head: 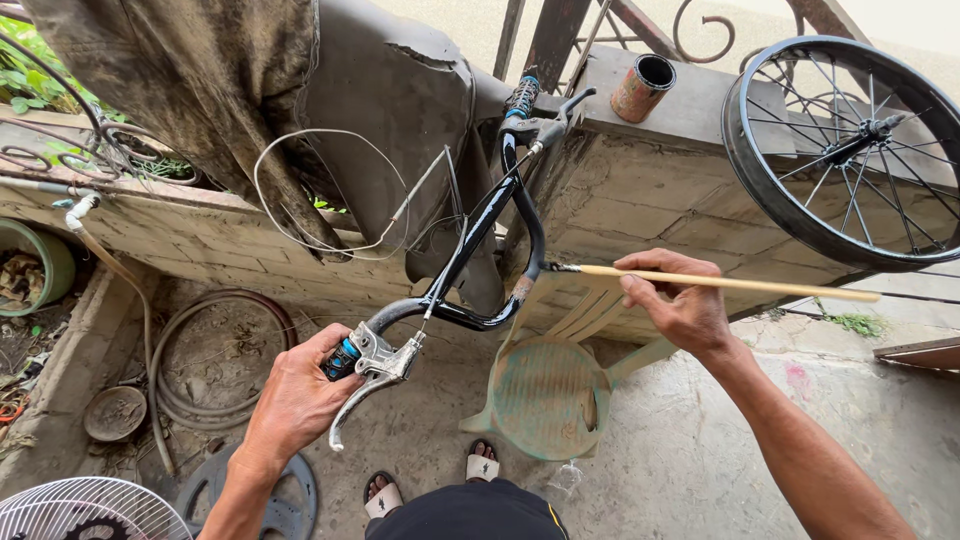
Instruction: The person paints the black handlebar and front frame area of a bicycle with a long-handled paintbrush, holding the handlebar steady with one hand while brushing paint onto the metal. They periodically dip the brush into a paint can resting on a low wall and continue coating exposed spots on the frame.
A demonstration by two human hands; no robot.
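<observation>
My left hand grips the blue-taped near end of a black bicycle handlebar, beside its silver brake lever. The bar curves up and away to a second grip and lever near the wall ledge. A thin brake cable loops off it. My right hand pinches a long thin wooden-handled brush; its tip touches the bar's bend at the middle.
A green plastic chair stands below the bar. A spoked bicycle wheel leans on the brick wall at right. A rusty can sits on the ledge. Hose coils, a chainring and a fan guard lie left. My sandalled feet show below.
</observation>
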